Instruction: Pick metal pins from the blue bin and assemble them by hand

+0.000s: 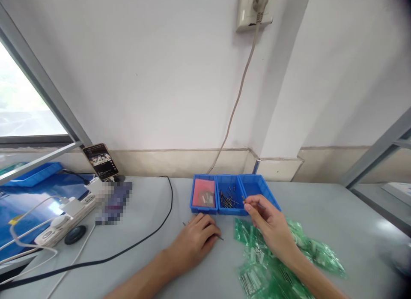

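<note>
A thin rod [220,237] pokes from under the left hand [198,239]. By the blue trays [231,211], the right hand [271,224] pinches a small piece [243,198].

Two rod ends [220,237] show at your left hand [199,238]; one piece [243,199] is in your right hand [269,217]. Just beyond your grip — three bins [231,211]; far left of it, one phone [101,162]. Green bags [326,255] by your right overlap past counting.

I see a slim dark rod [220,237], aslant under my left hand [198,235], a small brownish piece [243,198], pinched in my right hand [267,219]
</note>
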Demonstrator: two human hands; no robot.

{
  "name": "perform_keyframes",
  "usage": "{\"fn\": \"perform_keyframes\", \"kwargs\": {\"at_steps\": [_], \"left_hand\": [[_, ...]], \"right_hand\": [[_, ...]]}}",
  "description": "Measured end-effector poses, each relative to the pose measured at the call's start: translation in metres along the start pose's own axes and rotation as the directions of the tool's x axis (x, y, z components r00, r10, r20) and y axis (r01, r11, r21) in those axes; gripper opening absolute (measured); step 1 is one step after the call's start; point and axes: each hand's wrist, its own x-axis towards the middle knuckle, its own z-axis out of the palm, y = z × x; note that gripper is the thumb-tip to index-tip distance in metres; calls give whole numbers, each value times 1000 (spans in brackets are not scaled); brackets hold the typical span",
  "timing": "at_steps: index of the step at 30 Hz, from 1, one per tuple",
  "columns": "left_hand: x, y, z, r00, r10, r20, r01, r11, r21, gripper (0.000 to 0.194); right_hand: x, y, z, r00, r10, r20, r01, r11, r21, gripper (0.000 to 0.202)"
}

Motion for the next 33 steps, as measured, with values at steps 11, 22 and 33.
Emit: {"fn": "perform_keyframes", "kwargs": {"at_steps": [11,22,33], "left_hand": [[-1,-3,3,999,11,-30,-11,1000,-12,11],[0,1,-1,1000,8,-26,-8,1000,-20,10],[0,1,-3,1000,-5,-1,5,999,-48,13]], "right_hand": [[1,5,5,1000,5,22,-4,1000,-3,31],[1,-3,4,999,-23,40,24,999,-29,26],[0,-6,9,999,-34,16,34,999,2,27]]}}
